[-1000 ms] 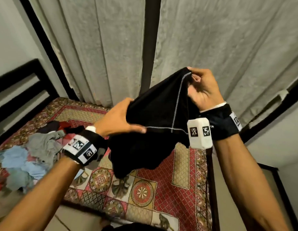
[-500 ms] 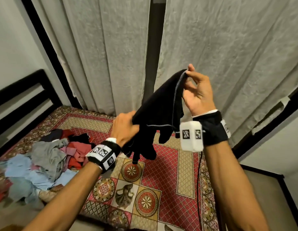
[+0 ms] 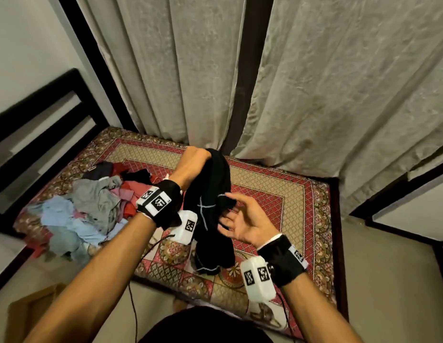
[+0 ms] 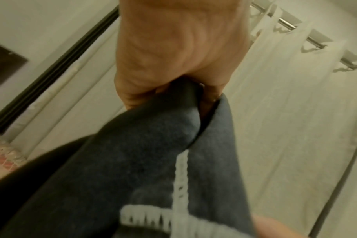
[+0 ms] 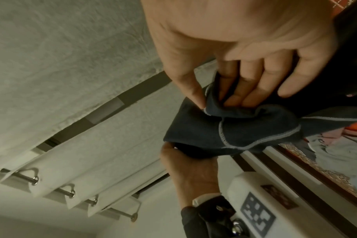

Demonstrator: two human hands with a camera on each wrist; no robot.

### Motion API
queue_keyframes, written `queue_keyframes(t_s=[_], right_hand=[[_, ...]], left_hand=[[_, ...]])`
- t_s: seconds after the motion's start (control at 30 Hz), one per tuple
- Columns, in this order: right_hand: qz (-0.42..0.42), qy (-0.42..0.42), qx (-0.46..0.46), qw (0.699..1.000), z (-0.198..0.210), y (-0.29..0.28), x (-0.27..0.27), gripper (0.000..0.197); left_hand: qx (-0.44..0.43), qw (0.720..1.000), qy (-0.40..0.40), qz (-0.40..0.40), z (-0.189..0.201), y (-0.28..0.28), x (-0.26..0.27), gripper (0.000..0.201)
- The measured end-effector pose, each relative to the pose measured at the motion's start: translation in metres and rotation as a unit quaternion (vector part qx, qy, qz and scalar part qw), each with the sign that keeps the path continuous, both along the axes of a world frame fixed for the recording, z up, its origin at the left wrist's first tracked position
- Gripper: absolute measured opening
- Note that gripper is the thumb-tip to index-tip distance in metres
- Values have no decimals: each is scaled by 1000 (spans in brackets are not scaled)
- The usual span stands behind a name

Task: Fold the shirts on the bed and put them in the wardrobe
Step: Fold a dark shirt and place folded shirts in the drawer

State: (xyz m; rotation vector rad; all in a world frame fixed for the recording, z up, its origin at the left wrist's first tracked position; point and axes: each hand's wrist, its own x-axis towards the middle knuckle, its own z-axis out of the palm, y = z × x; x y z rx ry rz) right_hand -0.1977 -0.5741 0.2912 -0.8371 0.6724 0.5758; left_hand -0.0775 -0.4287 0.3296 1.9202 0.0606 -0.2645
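A black shirt with pale stitched seams hangs bunched in a narrow column above the bed. My left hand grips its top in a fist; in the left wrist view the cloth comes out below that hand. Lower and to the right, my right hand is at a side edge with its fingers partly spread. The right wrist view shows this hand pinching a stitched hem of the shirt between thumb and fingers. A pile of loose shirts in grey, blue, pink and red lies on the bed's left part.
The bed carries a red patterned cover. Pale curtains hang right behind it and a dark headboard stands at the left. A cardboard box sits on the floor at lower left. Bare floor runs along the bed's right side.
Both hands came down toward the bed. My left hand now grips the shirt's top above the right, which dropped to a lower edge. The spread shirt has collapsed into a hanging bunch.
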Motion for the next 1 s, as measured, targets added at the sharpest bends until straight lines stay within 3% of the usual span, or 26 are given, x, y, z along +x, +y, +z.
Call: queue_keyframes(t_s=[0.17,0.33,0.37,0.47,0.53,0.57,0.67,0.73,0.77,0.8,0.83,0.87,0.9,0.93,0.97,1.0], right_hand=[[-51,-62,2,997,18,22,24,5],[-145,-150,20,978,61,26,59,33],[-145,-155,35,977,70,28,66,36],[-143,-142,80,976,100,38,93,21],[-138,-167,110,970,121,53,104,23],[-137,-188,114,966,129,59,109,26],[-116,-220,169,954,155,71,106,30],[-121,-271,114,948,168,70,100,24],[-130,-316,59,938,173,66,97,14],[-98,-356,-10,929,178,59,92,26],[-68,-381,-105,916,184,51,87,62],[-56,-407,-127,903,191,40,90,85],[-53,-423,-162,890,197,28,85,82],[-65,-431,-146,888,199,14,88,57],[-105,-385,-13,917,206,0,95,28],[-160,-321,65,931,208,-18,98,20]], left_hand=[[-83,993,83,19,-12,40,-3,5],[-113,992,60,-22,-31,76,1,27],[-108,991,62,-58,-41,80,-2,36],[-69,987,46,-138,-84,78,-13,94],[-33,992,1,-126,-108,59,-26,123],[-30,994,-26,-99,-120,46,-32,127],[-58,996,-74,-4,-141,0,-51,121],[-76,992,-56,81,-140,-26,-57,114],[-65,988,-56,130,-141,-37,-56,99],[-50,979,-64,185,-147,-45,-52,76],[-37,967,-80,238,-148,-50,-47,53],[-32,958,-91,269,-150,-50,-42,36],[-34,953,-93,286,-151,-50,-38,25],[-32,953,-88,289,-155,-45,-34,23],[-36,957,-82,276,-154,-37,-33,26],[-43,964,-82,247,-153,-29,-35,30]])
